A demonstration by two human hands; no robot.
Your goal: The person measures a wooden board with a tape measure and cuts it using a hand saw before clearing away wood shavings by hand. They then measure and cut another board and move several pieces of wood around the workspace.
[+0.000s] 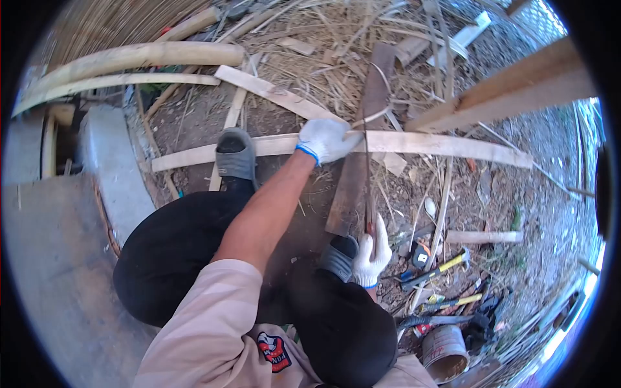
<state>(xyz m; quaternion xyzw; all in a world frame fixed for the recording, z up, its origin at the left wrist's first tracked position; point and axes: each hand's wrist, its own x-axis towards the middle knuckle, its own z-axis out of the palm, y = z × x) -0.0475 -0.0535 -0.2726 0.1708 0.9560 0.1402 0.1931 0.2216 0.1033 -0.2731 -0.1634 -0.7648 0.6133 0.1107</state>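
Observation:
My left hand (326, 139), in a white glove with a blue cuff, is closed around a long pale bamboo strip (446, 143) lying crosswise. My right hand (372, 253), also gloved, grips the brown handle of a long knife (369, 187). Its thin blade appears nearly edge-on and points away from me, meeting the strip just right of my left hand. A thin curled shaving (383, 84) rises beside the blade's far end. Beneath the strip lies a dark wooden board (349, 194). Another bamboo piece (278, 94) slants up behind my left hand.
A thick bamboo pole (142, 57) lies at upper left, and a wooden post (517, 84) juts in from the right. At lower right are a hammer (440, 268), a tape measure (421, 255) and a bucket (445, 352). Shavings litter the ground around my sandals.

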